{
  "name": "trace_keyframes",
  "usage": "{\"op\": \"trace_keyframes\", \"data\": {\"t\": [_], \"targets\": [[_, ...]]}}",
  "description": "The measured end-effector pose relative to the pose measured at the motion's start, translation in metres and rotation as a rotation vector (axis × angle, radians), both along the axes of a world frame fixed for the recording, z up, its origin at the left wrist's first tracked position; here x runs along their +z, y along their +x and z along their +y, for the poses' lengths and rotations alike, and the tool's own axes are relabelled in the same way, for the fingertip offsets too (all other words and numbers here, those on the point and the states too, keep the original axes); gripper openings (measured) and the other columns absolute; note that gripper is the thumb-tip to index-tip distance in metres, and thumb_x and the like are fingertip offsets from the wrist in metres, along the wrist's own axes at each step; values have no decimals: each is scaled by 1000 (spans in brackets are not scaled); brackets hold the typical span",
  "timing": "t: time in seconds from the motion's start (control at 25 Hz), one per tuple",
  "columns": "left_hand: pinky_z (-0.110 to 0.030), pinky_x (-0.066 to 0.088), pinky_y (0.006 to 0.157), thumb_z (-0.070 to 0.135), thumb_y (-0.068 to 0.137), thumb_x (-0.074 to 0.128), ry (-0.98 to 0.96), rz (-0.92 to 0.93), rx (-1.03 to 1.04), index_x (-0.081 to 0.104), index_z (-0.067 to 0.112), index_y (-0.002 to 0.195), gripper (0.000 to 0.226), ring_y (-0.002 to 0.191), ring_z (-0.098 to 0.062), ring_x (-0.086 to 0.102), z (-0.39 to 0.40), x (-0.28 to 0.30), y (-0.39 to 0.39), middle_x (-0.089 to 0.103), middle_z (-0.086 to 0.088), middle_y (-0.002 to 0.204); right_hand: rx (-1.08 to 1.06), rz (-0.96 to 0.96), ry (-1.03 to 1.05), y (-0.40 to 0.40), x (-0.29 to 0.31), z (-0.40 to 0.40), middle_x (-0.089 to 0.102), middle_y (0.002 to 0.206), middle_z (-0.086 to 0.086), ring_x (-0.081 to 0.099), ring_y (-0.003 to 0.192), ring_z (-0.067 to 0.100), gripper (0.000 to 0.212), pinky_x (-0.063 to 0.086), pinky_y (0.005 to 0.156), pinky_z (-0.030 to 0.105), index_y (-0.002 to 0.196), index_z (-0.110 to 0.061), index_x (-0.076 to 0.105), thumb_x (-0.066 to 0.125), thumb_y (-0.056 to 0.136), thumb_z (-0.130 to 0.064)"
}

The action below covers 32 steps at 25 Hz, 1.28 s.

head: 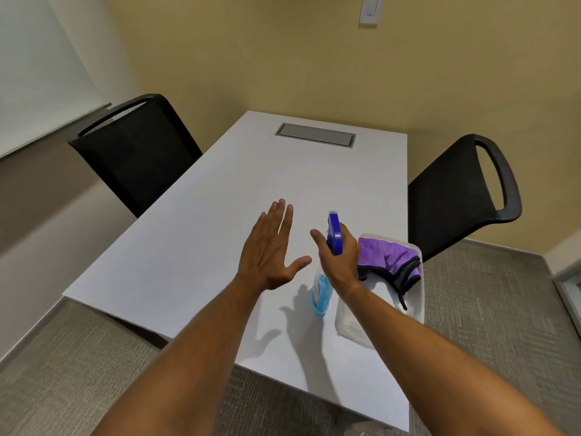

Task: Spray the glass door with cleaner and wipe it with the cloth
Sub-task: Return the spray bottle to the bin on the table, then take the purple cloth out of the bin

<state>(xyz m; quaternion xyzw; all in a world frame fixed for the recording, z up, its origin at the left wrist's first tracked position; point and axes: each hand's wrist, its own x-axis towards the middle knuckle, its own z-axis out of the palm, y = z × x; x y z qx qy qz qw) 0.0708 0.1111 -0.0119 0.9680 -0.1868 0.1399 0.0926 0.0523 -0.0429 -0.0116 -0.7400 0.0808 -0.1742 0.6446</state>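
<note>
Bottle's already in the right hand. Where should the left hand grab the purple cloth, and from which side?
Pinch the raised purple fold of the cloth at the bin's far end, coming from above. The cloth lies bunched inside the open-topped bin, so its walls block a side approach. The left hand is open and must cross past the right hand holding the bottle.

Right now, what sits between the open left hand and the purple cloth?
In the head view, the right hand gripping the spray bottle sits between left hand and purple cloth.
</note>
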Motion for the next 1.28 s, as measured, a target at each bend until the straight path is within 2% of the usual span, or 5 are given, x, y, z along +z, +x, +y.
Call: {"op": "trace_keyframes", "data": {"t": [0.28, 0.56, 0.76, 1.04, 1.28], "targets": [[-42, 8, 122, 80, 81, 18, -9, -2, -15, 7, 15, 155, 99, 150, -24, 5, -1, -4, -4, 5, -7, 163, -16, 7, -65, -2, -18, 2, 59, 87, 3, 56, 70, 10, 39, 49, 64, 6, 114, -3, 57, 72, 88, -27], [-41, 6, 121, 81, 81, 17, -10, -13, -21, 7, 16, 155, 99, 150, -24, 4, -6, -4, -19, 4, -7, 163, 17, 103, -98, -12, -18, -3, 64, 119, 11, 62, 100, 23, 66, 52, 78, 18, 135, -8, 51, 77, 82, -38], [-39, 2, 121, 82, 80, 14, -1, -29, 7, 9, 15, 155, 101, 150, -23, 3, -15, 5, -39, 3, -7, 163, 122, 145, -339, -32, -10, -23, 36, 157, 6, 35, 143, 26, 87, 33, 113, 38, 152, -17, 31, 76, 82, -42], [-34, -8, 118, 84, 78, 13, 45, -52, 91, 5, 16, 156, 103, 148, -17, -8, -47, 22, -79, -3, -4, 163, 248, 144, -653, -61, -10, -71, 15, 165, 4, 11, 152, 23, 95, 18, 120, 40, 156, -19, 15, 61, 85, -60], [-34, 3, 122, 80, 79, 34, 60, -66, 82, 4, 12, 155, 106, 150, -18, -3, -103, 31, -123, -1, -6, 163, 303, 79, -741, -99, -7, -141, 15, 165, 7, 12, 152, 26, 96, 15, 122, 40, 157, -15, 14, 58, 86, -63]]}}
